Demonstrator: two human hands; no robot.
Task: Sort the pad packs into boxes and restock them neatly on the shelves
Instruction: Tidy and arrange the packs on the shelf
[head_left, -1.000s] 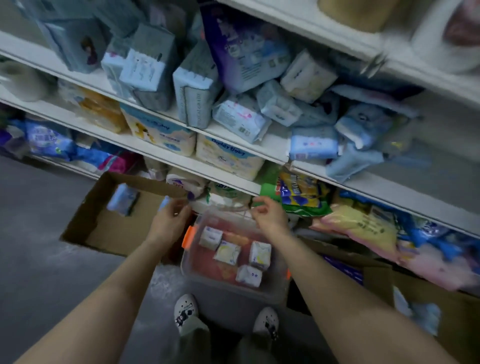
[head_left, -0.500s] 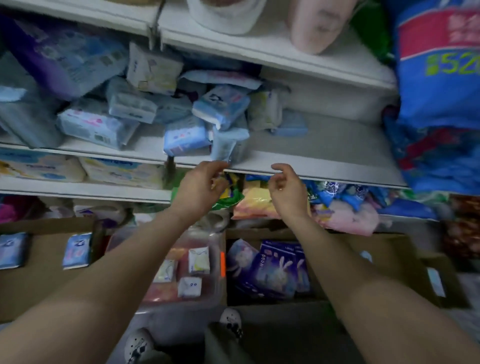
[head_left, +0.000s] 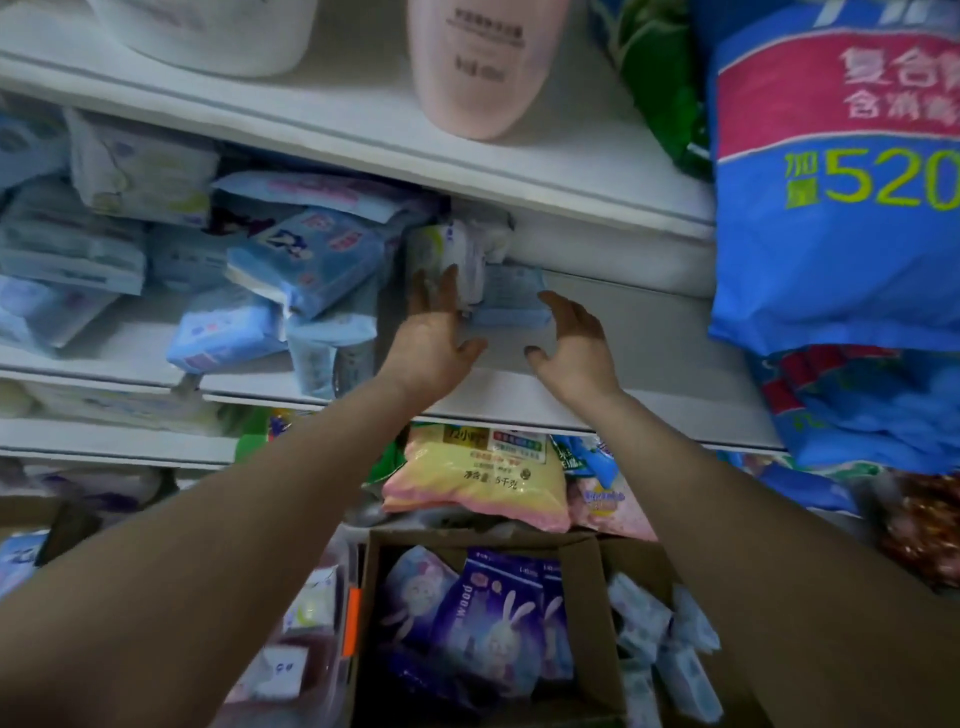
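The middle shelf (head_left: 639, 332) lies bare to the right of the small blue pad pack (head_left: 511, 301), open as far as the big blue bag (head_left: 831, 208) at the far right. Left of it, a loose heap of pad packs (head_left: 291, 270) blocks the way. The upper shelf board (head_left: 363, 130) hangs low overhead.

Dim, bluish light falls from above onto the white shelf (head_left: 613, 332), leaving the boxes (head_left: 592, 613) below in deep shadow, while the whole view is soft and grainy, the packs (head_left: 311, 260) at the shelf's left end smeared, and the wide lens bends the shelf edges.
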